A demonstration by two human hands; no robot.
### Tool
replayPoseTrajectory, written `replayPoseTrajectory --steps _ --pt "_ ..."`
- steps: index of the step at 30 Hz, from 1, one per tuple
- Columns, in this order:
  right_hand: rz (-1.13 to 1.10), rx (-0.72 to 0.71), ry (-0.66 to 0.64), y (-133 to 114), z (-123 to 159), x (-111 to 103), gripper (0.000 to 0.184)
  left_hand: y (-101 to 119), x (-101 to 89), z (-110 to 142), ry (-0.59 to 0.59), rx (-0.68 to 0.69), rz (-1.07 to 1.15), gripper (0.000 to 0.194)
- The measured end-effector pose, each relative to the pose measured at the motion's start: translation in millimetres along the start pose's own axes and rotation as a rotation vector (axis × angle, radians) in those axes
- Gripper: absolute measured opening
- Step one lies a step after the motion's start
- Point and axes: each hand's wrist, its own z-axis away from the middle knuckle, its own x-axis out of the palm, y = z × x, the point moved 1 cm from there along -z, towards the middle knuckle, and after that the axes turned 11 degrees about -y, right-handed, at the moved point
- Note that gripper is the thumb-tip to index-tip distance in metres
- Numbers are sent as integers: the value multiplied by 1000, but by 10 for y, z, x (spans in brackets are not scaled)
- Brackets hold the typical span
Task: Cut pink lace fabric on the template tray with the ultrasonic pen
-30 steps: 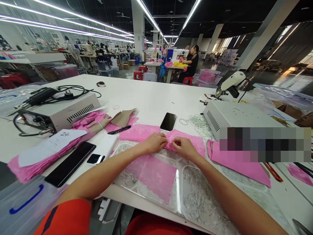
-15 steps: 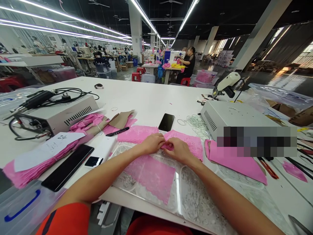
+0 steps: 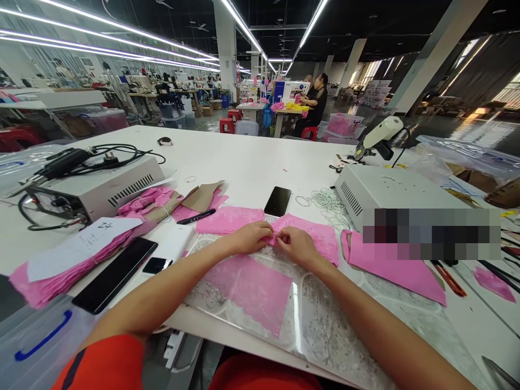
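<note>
"Head view, now: what are our fingers doing?"

"Our left hand (image 3: 257, 236) bends its fingers over the inner corner of the pink lace (image 3: 319, 238); whether they grip, we cannot tell. Our right hand (image 3: 297, 245) pinches that corner, fingers narrow."

"Where does it lie, and can we read anything?"

"On the tabletop (image 3: 244, 162), near a black phone (image 3: 277, 201). Handwriting on the white paper (image 3: 81, 252) looks like '24' or 'Z4'; the smaller lines below are illegible to us."
</note>
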Motion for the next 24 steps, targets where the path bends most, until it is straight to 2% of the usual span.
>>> replayPoseTrajectory --steps 10,14,18,21,24 --pt "-46 -84 -10 59 5 -19 19 -29 16 -57 9 -9 25 24" --pt "-42 -144 -27 49 26 -36 21 -38 18 -68 9 -11 56 15" --pt "-35 -142 -4 -1 22 3 18 -43 16 -89 23 -15 82 17" --pt "-42 -109 40 -37 -10 45 16 -19 -8 -91 80 -42 86 13" --pt "-90 -82 80 -23 -41 22 14 55 -28 -70 202 -113 75 18"
